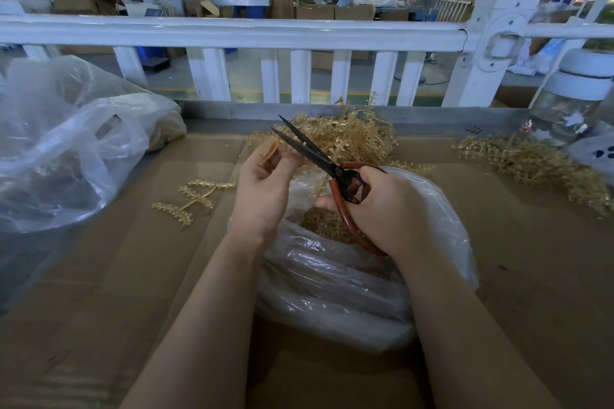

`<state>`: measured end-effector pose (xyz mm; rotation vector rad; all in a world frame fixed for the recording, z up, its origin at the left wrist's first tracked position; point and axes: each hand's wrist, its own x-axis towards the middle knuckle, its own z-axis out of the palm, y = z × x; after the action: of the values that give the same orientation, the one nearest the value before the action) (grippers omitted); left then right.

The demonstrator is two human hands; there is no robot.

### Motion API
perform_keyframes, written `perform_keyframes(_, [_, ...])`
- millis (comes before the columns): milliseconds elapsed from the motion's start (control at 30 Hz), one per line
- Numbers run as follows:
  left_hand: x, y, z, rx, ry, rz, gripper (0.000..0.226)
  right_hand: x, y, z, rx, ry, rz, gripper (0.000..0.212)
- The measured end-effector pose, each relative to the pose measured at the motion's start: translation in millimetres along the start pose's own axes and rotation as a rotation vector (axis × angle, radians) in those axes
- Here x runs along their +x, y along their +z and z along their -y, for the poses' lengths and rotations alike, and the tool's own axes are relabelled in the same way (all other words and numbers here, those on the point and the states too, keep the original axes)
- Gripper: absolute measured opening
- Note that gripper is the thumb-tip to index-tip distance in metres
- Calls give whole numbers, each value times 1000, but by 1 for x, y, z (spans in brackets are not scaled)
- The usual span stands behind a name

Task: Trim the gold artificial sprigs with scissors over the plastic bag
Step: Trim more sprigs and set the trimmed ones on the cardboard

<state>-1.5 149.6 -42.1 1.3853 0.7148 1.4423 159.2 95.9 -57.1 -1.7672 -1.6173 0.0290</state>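
At inspection, the left hand [262,183] pinched a small gold plastic sprig piece [273,149] between thumb and curled fingertips, raised above the clear plastic bag of gold trimmings [332,276] at the centre of the cardboard-covered bench [99,309]. The right hand [388,209] was curled through the red loop handles of the black-bladed scissors [315,153], whose blades stood slightly parted, tips toward 11 o'clock, just beside the held piece. An untrimmed heap of gold sprigs [352,136] lay at 12 o'clock, a second heap [531,163] at 3 o'clock, and a loose branched sprig [192,197] at 9 o'clock. A large crumpled clear bag [66,149] sat at 10 o'clock. In my judgement, the sprigs were light, springy and thin-stemmed, prone to flick away when cut; hold was best taken on the bare stem close to the cutting point, keeping fingertips clear of the blades.
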Motion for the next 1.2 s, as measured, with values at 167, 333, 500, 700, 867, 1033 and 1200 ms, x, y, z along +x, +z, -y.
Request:
perform_keyframes(167, [0, -2, 0, 5, -13, -5, 15, -1, -1, 1, 15, 6, -10, 73])
perform_keyframes(333, [-1, 0, 1, 8, -22, -51, 14, 0, 0, 1, 29, 13, -12, 77])
perform_keyframes(500, [-1, -3, 3, 49, 22, -56, 7, 1, 1, -1, 39, 20, -18, 78])
perform_keyframes(700, [1, -5, 3, 122, 38, -10, 17, 0, 1, 0, -27, -9, -7, 78])
perform_keyframes(867, [1, -5, 4, 206, 42, -12, 17, -2, 0, 1, -22, -27, 0, 49])
perform_keyframes(1033, [2, -3, 4, 180, 34, -19, 18, -2, -2, 3, 29, -15, 21, 66])
perform_keyframes(1200, [0, -3, 3, 146, 47, 13, 19, -1, -3, 2, 83, 7, 52, 61])
